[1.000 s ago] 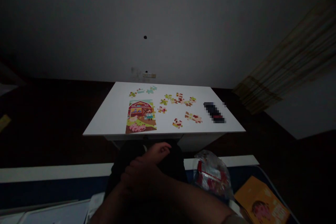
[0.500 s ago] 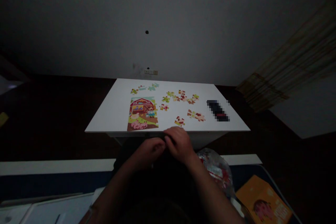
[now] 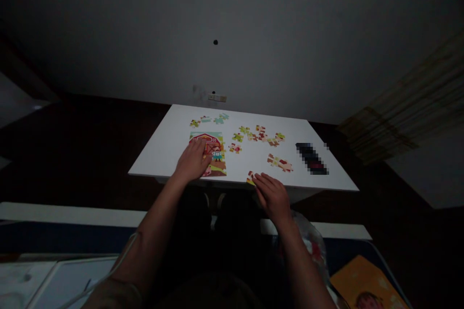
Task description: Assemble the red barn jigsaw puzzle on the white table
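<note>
- The hands are well apart, both low over the front edge of the white surface (image 3: 159,164), and neither shows a closed grip.
- The left hand (image 3: 192,160) lies palm down on the assembled farmyard jigsaw (image 3: 218,168), covering its lower left part, with the fingers reaching over the red barn. A flat, light press like this seems the right way to steady the joined block without buckling it.
- The right hand (image 3: 271,195) has its fingers spread at a loose jigsaw piece (image 3: 250,177) lying at the surface's front edge. Its fingertips (image 3: 255,178) are touching or just beside the piece; the dim light makes it hard to tell which. Sliding the piece flat along the surface looks safer here than pushing it, since it sits so near the edge.
- Just beyond the right hand lies a joined strip of pink-and-red pieces (image 3: 280,163).
- Farther up, a scatter of loose green and red pieces (image 3: 259,135) lies spread out, well clear of the hands, with pale teal pieces (image 3: 220,118) near the back edge — easy to see and sort from here.
- To the right sits a dark object (image 3: 311,158), too blurred to name.
- Beyond the surface, a wall switch plate (image 3: 216,98) is set low on the grey wall.
</note>
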Motion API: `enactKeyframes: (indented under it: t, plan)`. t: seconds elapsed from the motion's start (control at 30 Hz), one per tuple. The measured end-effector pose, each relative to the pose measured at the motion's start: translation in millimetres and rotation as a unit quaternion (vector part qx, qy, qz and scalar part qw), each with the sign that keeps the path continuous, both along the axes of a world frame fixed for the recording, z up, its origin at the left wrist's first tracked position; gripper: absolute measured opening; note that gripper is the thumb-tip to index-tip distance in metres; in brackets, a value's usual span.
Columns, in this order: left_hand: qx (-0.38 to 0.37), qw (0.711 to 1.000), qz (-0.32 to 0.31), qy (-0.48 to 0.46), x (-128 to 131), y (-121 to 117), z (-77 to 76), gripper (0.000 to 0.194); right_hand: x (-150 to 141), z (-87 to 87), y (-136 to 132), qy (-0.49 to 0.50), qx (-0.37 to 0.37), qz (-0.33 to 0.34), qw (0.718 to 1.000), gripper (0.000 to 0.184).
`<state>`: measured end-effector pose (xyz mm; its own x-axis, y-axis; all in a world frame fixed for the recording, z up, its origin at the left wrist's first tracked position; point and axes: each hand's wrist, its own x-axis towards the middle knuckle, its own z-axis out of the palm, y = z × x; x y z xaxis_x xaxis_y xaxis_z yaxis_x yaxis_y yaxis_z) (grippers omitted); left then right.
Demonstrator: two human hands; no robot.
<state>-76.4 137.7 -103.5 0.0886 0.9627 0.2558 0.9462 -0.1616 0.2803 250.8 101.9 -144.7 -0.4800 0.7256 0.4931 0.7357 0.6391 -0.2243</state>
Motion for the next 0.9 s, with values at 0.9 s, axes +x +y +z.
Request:
enactKeyframes:
  t: [0.9]
  plan:
    - [-0.022,0.998,-0.049,0.035,-15.7,-2.1,-8.5,0.058,-92.2,35.3,46.0,0.02,-0.103,0.085,0.991,0.032]
